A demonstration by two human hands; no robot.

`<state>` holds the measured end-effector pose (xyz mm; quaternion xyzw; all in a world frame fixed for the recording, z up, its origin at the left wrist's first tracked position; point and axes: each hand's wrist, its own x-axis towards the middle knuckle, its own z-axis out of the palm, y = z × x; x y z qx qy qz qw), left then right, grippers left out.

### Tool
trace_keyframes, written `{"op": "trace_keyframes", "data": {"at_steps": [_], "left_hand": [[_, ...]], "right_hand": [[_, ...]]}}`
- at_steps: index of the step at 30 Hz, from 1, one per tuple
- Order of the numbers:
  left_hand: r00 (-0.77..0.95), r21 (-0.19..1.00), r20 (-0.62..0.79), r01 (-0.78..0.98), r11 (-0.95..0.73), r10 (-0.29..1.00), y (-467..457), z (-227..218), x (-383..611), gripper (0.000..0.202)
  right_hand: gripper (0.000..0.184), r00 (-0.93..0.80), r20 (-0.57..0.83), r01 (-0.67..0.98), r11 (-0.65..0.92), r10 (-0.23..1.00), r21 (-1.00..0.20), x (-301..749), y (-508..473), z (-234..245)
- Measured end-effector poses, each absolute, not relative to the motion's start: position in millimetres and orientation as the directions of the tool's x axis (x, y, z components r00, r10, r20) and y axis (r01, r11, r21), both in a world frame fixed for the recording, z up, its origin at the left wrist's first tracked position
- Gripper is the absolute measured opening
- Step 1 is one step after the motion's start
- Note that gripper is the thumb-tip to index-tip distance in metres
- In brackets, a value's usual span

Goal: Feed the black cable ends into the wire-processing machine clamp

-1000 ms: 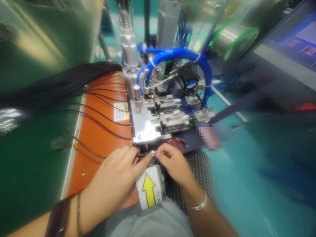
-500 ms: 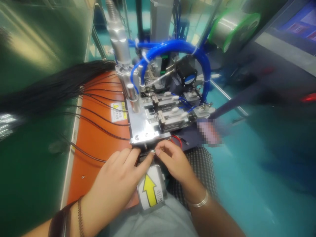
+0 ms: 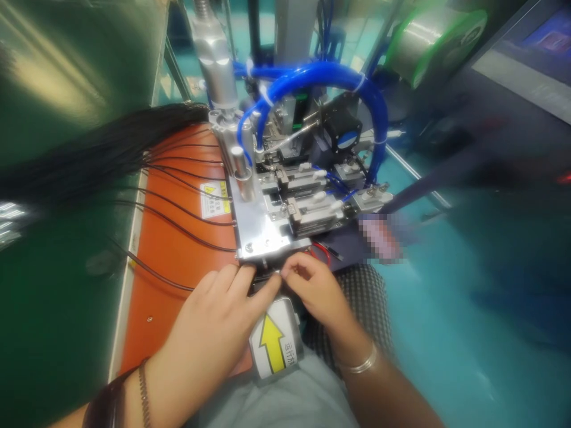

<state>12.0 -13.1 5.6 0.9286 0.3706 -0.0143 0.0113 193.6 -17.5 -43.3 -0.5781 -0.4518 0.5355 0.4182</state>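
My left hand (image 3: 218, 321) lies at the front edge of the machine's metal plate (image 3: 259, 242), fingers stretched forward, index fingertip meeting my right hand. A black cable (image 3: 172, 280) runs over the orange tabletop and disappears behind the left hand. My right hand (image 3: 316, 291) is closed in a pinch just below the plate's right corner. Something small and pale shows at its fingertips, too small to make out. Directly under the hands sits a grey cover with a yellow arrow (image 3: 271, 345).
Several black cables (image 3: 178, 205) cross the orange tabletop (image 3: 154, 345) from a thick bundle (image 3: 102, 142) at left. Behind the plate stand metal cylinders (image 3: 220, 65) and looping blue hoses (image 3: 325, 74). A green-rimmed wire spool (image 3: 435, 44) hangs upper right. Red wires (image 3: 325, 252) lie near my right hand.
The view has shifted slightly. Both hands stay almost in place; the small bright piece between the fingertips shows less than before.
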Motion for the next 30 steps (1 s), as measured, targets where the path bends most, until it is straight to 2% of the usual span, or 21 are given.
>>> {"op": "trace_keyframes", "data": {"at_steps": [3, 5, 7, 11, 14, 17, 21, 26, 28, 30], "left_hand": [[0.713, 0.003, -0.060, 0.700, -0.715, 0.698, -12.5, 8.7, 15.4, 0.067], [0.725, 0.000, -0.035, 0.689, -0.725, 0.688, -12.6, 8.4, 14.4, 0.066], [0.742, -0.014, 0.034, 0.671, -0.742, 0.670, -12.9, 7.0, 11.5, 0.058], [0.766, -0.031, 0.166, 0.633, -0.773, 0.621, -12.9, 5.0, 6.6, 0.024], [0.767, -0.005, 0.199, 0.623, -0.782, 0.610, -13.0, 4.9, 5.4, 0.019], [0.753, 0.005, 0.182, 0.642, -0.766, 0.632, -13.9, 5.2, 5.2, 0.019], [0.740, 0.005, 0.129, 0.665, -0.747, 0.660, -16.1, 7.2, 6.5, 0.018], [0.711, 0.013, 0.075, 0.701, -0.713, 0.699, -18.7, 9.9, 10.6, 0.024], [0.686, 0.014, 0.048, 0.727, -0.687, 0.726, -20.5, 11.0, 10.9, 0.024], [0.665, -0.004, 0.037, 0.747, -0.665, 0.746, -23.4, 12.8, 10.1, 0.023]], "right_hand": [[0.008, -0.032, -0.351, -0.094, -0.352, 0.936, -0.931, 193.4, -15.0, -50.2], [0.007, -0.025, -0.329, -0.073, -0.330, 0.944, -0.941, 194.4, -16.2, -49.9], [0.011, -0.021, -0.235, 0.041, -0.234, 0.972, -0.971, 196.2, -18.7, -45.1], [0.028, -0.108, -0.008, 0.328, 0.028, 0.994, -0.944, 200.2, -21.7, -30.3], [0.024, -0.126, 0.027, 0.406, 0.076, 0.992, -0.911, 201.0, -21.5, -24.6], [0.011, -0.079, 0.024, 0.467, 0.058, 0.997, -0.882, 199.4, -21.6, -24.2], [0.011, 0.017, -0.026, 0.518, -0.031, 1.000, -0.855, 195.6, -22.3, -27.4], [0.012, 0.078, -0.267, 0.324, -0.278, 0.960, -0.904, 192.3, -22.3, -35.3], [0.013, 0.093, -0.280, 0.280, -0.295, 0.956, -0.914, 192.0, -22.9, -37.5], [0.012, 0.123, -0.219, 0.313, -0.248, 0.968, -0.917, 192.7, -24.4, -38.3]]}}
